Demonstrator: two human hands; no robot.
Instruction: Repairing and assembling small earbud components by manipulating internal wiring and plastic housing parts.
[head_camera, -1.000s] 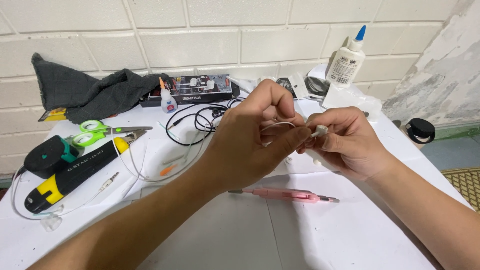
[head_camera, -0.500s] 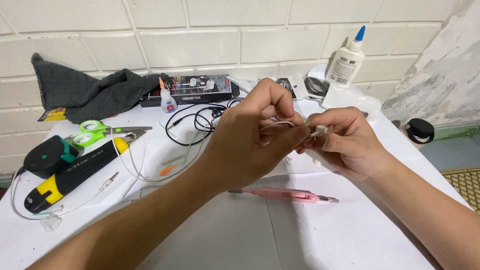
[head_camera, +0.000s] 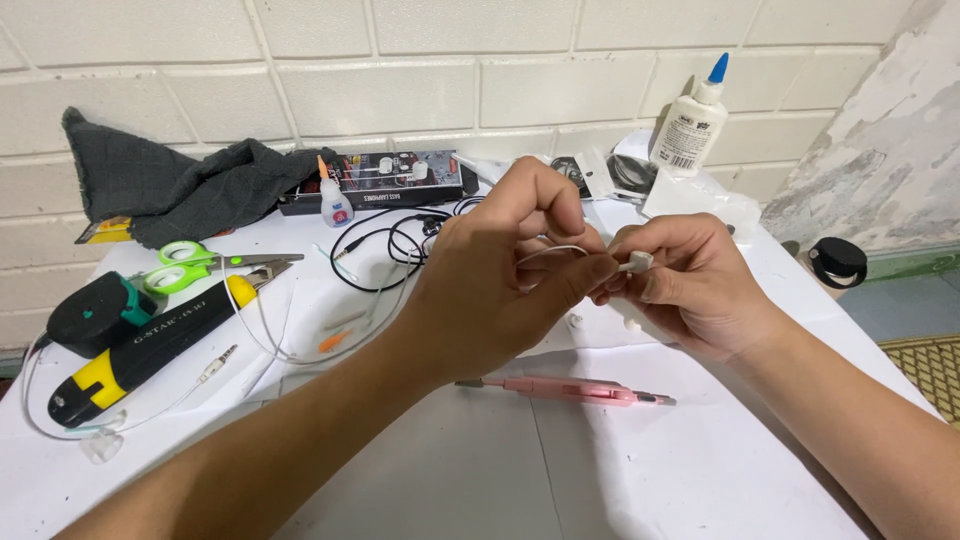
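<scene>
**Two hands on a small white earpiece, above mid-tabletop**

- Tabletop (head_camera: 480, 470), white, against a pale brick wall. Clutter sits along the far and left parts.
- Far left: dark grey cloth (head_camera: 170, 185). Near left: black-and-yellow tool (head_camera: 140, 350), green-handled scissors (head_camera: 195, 262) just beyond it. Far right: white glue bottle (head_camera: 690, 118) with blue tip. Pink craft knife (head_camera: 570, 390) lies near, under the hands, untouched.
- Left hand (head_camera: 490, 290): fingers curled shut, thumb and forefinger pinching a thin white wire (head_camera: 550, 250) that arcs right.
- Right hand (head_camera: 690, 285): closed, fingertips nipping the small white earpiece (head_camera: 636, 264) at the wire's end.
- Earpiece sits between the two hands, at the right hand's fingertips and just right of the left thumb, raised off the tabletop.

Judgement on doing it well: keep the pinch close to the joint so the wire does not kink; let the right hand steady the piece while the left does the fine movement; forearms low for support; avoid tugging the wire.
</scene>
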